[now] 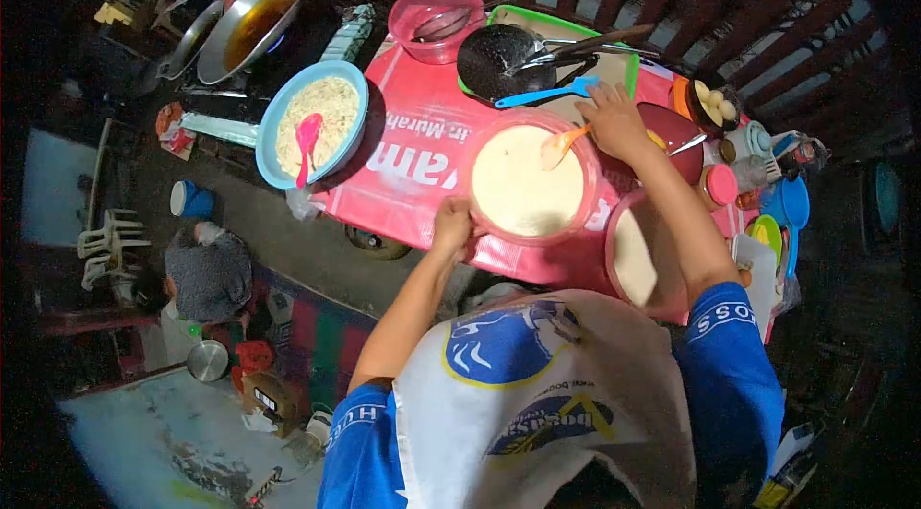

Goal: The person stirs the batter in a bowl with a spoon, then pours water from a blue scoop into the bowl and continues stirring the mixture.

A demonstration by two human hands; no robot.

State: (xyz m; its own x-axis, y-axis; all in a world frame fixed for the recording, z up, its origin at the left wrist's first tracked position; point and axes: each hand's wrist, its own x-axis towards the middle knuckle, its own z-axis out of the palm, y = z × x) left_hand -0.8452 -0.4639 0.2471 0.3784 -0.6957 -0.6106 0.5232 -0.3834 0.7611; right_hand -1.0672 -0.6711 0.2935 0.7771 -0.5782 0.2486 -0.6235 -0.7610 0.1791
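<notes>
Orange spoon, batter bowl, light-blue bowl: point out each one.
Orange spoon (554, 153): head view, on its broad end.
Batter bowl (530, 239): head view, on its near rim.
Light-blue bowl (263, 141): head view, on its left rim.

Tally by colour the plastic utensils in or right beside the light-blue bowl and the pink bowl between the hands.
Pink spoon in the light-blue bowl: 1
Orange spoon in the pink bowl: 1
Blue utensil beside the pink bowl: 1
Total: 3

I wear bright blue short sleeves with white lettering, under a whitish apron printed with a blue oval logo edged in yellow
</notes>
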